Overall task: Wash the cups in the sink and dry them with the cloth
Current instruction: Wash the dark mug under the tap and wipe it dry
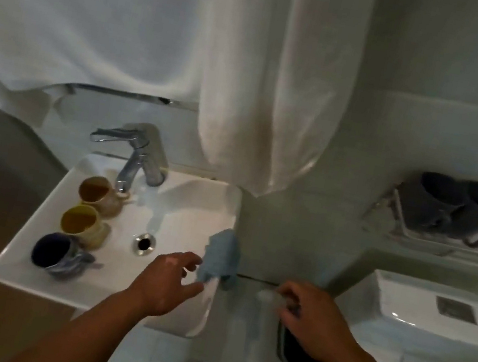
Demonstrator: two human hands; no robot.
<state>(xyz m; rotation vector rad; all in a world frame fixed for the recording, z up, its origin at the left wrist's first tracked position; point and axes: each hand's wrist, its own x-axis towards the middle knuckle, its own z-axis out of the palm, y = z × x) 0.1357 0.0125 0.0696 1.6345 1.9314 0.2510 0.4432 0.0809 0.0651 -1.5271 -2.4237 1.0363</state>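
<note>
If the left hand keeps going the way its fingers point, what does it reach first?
The blue cloth draped over the sink's right rim. The left hand points up-right with its fingertips right at the cloth's lower edge; actual contact is hard to tell through blur.

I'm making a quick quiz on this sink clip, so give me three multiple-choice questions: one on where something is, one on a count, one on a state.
1. Where does the blue cloth lie?
A. on the sink's right rim
B. over the faucet
C. in the wall rack

2. How many cups stand along the sink's left side?
A. one
B. three
C. five

3. What is the faucet doing?
A. running
B. off
C. wrapped in cloth

A: the cloth drapes over the right rim by the left hand.
B: brown cup, yellow cup, dark blue cup.
A: water falls from the spout.
</note>
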